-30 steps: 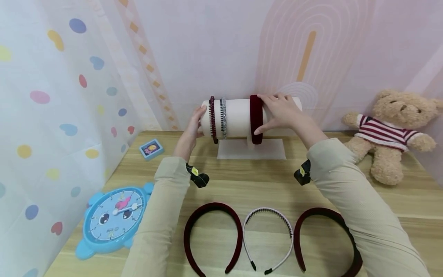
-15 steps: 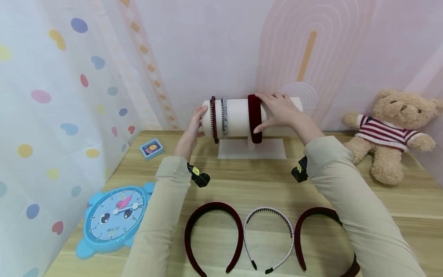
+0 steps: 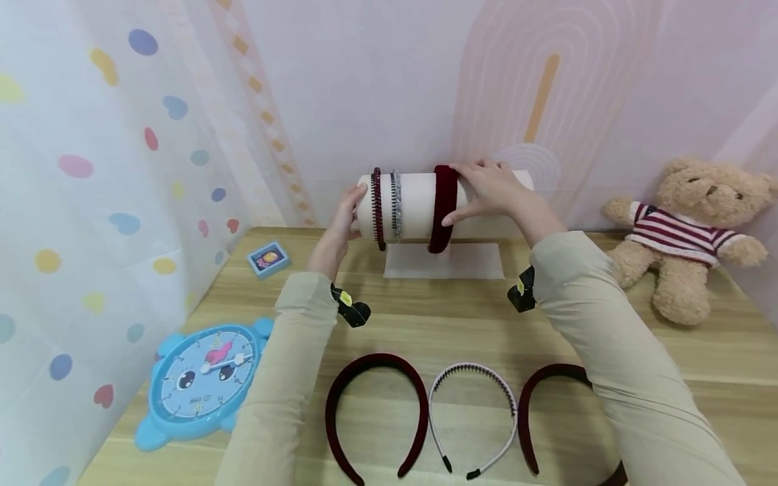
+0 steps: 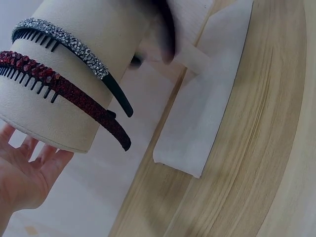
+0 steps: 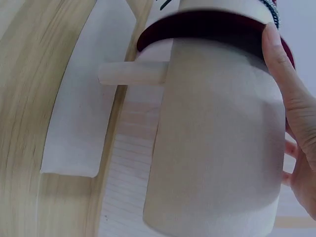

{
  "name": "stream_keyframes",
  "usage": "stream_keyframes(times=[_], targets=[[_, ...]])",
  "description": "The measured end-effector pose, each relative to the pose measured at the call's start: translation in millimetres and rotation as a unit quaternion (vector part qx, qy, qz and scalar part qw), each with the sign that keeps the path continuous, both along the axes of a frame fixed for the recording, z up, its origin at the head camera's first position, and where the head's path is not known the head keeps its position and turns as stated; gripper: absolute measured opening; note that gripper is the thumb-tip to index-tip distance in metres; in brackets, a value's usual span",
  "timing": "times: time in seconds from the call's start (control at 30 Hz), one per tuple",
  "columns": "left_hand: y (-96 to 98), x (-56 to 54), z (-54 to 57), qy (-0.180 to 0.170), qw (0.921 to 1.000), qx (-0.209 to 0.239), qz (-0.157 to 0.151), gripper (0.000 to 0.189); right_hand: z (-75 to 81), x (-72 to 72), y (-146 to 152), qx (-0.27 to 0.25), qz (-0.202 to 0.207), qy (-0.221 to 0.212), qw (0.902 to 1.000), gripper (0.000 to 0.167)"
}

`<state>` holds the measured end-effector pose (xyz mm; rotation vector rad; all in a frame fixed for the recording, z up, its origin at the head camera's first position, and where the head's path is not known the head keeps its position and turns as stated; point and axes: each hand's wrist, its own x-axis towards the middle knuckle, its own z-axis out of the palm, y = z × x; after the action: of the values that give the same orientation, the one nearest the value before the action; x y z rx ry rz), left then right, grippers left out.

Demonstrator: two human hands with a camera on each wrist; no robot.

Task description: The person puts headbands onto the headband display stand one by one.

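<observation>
Wooden table (image 3: 425, 310), pastel backdrop (image 3: 377, 81), left hand (image 3: 340, 226) round white roll (image 3: 418, 206), right hand (image 3: 494, 192) round maroon headband (image 3: 445, 202).

The roll (image 3: 417, 202) has a smooth, matt cream cover, perhaps of cloth; the plate (image 3: 413, 263) below it is also matt. Around the roll, the wide headband (image 3: 444, 202) looks like dark velvet, the silver headband (image 3: 398, 202) is rough with glitter, and the thin red headband (image 3: 377, 209) carries shiny, faceted beads. In front of the roll, two dark red headbands (image 3: 379, 360) (image 3: 527, 418) have the same velvety look. To its left, the clock (image 3: 203, 388) is of glossy blue plastic. To its right, the bear (image 3: 681, 293) is fluffy plush. Under the roll, the table (image 3: 425, 310) shows smooth wood grain.
</observation>
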<state>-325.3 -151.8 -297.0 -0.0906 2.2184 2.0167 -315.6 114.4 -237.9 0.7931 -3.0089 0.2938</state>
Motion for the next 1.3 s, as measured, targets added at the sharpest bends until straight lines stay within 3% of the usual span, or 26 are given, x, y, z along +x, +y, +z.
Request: stream_keyframes(times=[0.37, 0.67, 1.03, 1.17, 1.3], targets=[[0.8, 1.6, -0.7, 0.002, 1.0000, -0.004, -0.001, 0.069, 1.0, 0.9, -6.1, 0.020, -0.004, -0.006, 0.9998, 0.107], [6.0, 2.5, -3.2, -0.005, 1.0000, -0.004, -0.002, 0.067, -3.9, 8.1, -24.5, 0.048, 0.022, 0.020, 0.9984, 0.109], [7.5, 2.0, -2.0, -0.002, 1.0000, -0.005, -0.001, 0.068, -5.3, 9.7, -35.7, 0.081, 0.011, 0.048, 0.9955, 0.111], [7.9, 0.9, -2.7, -0.003, 1.0000, -0.005, -0.003, 0.068, -7.8, 10.7, -32.1, 0.065, 0.010, 0.043, 0.9969, 0.115], [8.8, 0.9, -5.0, -0.009, 0.9999, -0.004, -0.011, 0.069, -7.8, 15.6, -9.8, 0.020, 0.004, 0.030, 0.9993, 0.123]])
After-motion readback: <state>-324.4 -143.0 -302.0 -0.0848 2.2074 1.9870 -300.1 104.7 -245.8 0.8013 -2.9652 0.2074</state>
